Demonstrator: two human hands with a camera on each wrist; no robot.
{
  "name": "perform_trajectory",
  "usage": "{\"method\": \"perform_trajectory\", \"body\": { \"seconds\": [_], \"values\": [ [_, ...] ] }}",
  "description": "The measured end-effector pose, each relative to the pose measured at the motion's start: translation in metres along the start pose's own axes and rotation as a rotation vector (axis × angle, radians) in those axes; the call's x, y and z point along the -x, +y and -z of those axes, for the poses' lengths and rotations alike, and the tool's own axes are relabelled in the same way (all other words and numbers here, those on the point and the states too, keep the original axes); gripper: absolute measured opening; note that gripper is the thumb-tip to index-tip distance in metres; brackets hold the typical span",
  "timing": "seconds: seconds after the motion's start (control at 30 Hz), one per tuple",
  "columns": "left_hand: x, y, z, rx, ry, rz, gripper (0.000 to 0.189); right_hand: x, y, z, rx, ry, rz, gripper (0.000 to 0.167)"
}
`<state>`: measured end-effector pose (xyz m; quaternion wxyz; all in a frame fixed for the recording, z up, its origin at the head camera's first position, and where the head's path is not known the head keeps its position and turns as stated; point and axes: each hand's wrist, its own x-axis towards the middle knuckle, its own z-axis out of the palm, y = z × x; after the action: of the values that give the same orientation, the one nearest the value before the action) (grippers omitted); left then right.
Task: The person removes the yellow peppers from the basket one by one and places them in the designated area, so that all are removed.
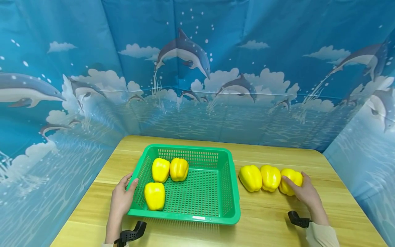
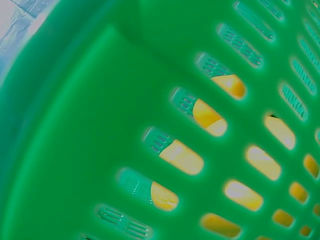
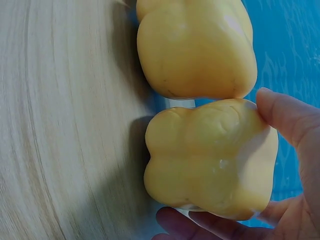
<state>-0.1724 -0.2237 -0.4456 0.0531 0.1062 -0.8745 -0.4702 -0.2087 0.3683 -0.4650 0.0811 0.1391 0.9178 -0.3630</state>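
My left hand (image 1: 122, 195) holds the left rim of a green plastic basket (image 1: 197, 218), thumb over the edge. The basket's slotted wall (image 2: 85, 130) fills the left wrist view, with yellow showing through the slots. Inside, at the left, sit three yellow bell peppers (image 1: 155, 196). To the right of the basket, three more stand in a row on the table. My right hand (image 1: 307, 193) grips the rightmost yellow bell pepper (image 3: 210, 160) between thumb and fingers. Its neighbour (image 3: 197, 50) stands close beside it.
The wooden table (image 1: 262, 219) has a rounded far edge. Behind it and at both sides hangs a blue curtain (image 1: 197, 116) printed with dolphins. The leftmost pepper (image 1: 250, 178) of the row stands close to the basket's right wall.
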Motion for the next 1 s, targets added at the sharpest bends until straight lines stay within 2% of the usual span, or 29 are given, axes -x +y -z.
{"method": "perform_trajectory", "body": {
  "seconds": [0.67,1.0],
  "values": [
    [-0.0006,-0.0012,-0.0006,-0.002,0.005,-0.010,0.056,0.0015,-0.0002,-0.0008,-0.003,-0.008,-0.021,0.109],
    [-0.0007,-0.0020,-0.0009,-0.003,0.005,-0.010,0.057,0.0079,0.0005,-0.0023,0.047,0.093,0.012,0.108]
  ]
}}
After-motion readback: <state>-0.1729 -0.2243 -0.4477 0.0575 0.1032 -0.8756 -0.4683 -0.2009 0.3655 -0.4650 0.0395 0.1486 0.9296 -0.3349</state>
